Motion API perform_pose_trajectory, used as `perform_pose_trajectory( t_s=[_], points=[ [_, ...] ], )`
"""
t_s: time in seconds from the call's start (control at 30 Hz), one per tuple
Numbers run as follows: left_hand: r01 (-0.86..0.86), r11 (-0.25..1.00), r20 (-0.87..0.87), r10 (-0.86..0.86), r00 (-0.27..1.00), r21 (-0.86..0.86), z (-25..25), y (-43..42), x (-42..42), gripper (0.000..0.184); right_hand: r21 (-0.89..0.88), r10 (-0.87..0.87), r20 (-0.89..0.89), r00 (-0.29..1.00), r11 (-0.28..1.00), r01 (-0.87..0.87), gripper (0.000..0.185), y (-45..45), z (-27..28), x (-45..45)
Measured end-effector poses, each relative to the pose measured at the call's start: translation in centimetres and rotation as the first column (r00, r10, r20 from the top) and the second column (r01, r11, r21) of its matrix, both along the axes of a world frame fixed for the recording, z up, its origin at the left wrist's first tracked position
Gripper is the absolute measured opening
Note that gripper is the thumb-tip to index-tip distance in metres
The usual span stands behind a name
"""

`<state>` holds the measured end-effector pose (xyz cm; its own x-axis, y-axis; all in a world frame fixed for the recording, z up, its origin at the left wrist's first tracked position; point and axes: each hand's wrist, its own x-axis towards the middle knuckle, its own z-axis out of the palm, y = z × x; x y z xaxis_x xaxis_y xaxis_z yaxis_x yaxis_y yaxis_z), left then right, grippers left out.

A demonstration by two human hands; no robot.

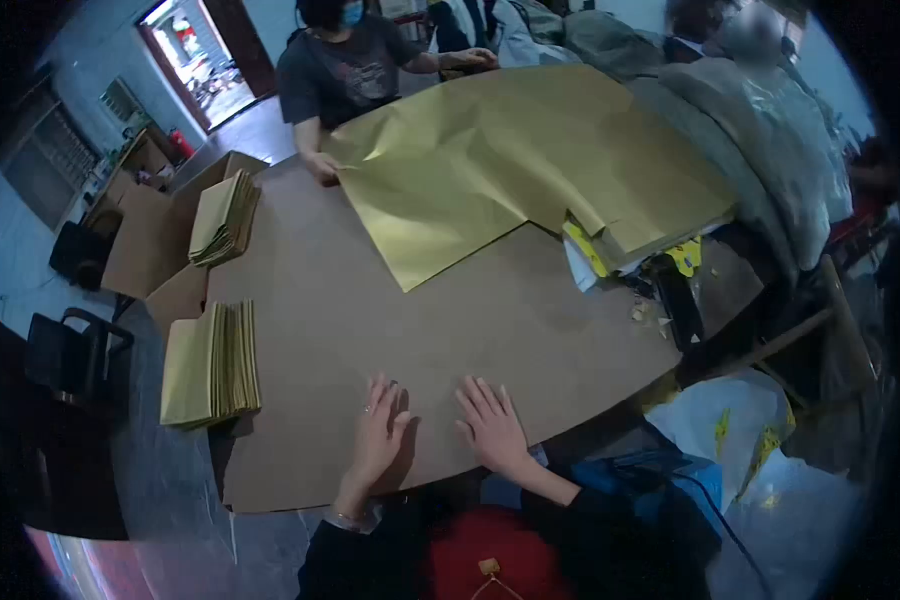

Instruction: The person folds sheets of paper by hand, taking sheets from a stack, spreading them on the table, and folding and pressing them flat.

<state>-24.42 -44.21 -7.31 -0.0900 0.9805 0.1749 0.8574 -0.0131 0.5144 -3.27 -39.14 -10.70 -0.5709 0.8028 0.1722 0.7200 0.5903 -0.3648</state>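
My left hand [378, 438] rests at the near edge of the brown board tabletop [310, 380], fingers stretched out and holding nothing. To its right, my right hand [494, 425] lies with its fingers spread on the same surface, also without anything in it. Beyond both hands is a large sheet of golden-brown paper [470, 180], creased, with one corner pointing toward me. Across the table, a person [345, 75] in a dark T-shirt and a mask touches the sheet's left corner with one hand [322, 168].
Two stacks of folded kraft paper, a nearer stack [210, 365] and a farther stack [225, 218], sit along the left edge beside an open cardboard box [155, 240]. A dark tool [678, 300] and scraps lie at right. Grey covered bundles [730, 130] crowd the far right.
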Motion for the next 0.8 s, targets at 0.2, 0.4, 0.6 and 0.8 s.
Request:
perform_pose_trajectory(
  t_s=[0.2, 0.4, 0.6, 0.8],
  points=[
    [0.316, 0.935, 0.119, -0.3, 0.947, -0.158, -1.2, 5.1, 6.1, 0.037, -0.012, 0.021, -0.124, 0.992, 1.0, -0.023, 0.047, 0.3, -1.6, 1.0],
    [0.347, 0.933, 0.008, -0.348, 0.938, -0.101, 1.4, 12.3, 8.3, 0.027, -0.334, -0.18, -0.674, 0.717, 0.939, -0.078, 0.027, 6.7, 2.1, 7.4],
    [0.422, 0.874, -0.075, -0.416, 0.906, 0.24, 0.2, 21.2, 13.1, 0.032, -0.146, -0.356, -0.807, 0.47, 0.893, 0.426, 0.014, 15.0, 7.5, 14.6],
    [0.341, 0.847, -0.058, -0.349, 0.935, 0.408, -0.2, 24.6, 16.4, 0.033, 0.0, -0.352, -0.77, 0.533, 0.835, 0.551, 0.018, 18.4, 5.8, 16.7]
  ],
)
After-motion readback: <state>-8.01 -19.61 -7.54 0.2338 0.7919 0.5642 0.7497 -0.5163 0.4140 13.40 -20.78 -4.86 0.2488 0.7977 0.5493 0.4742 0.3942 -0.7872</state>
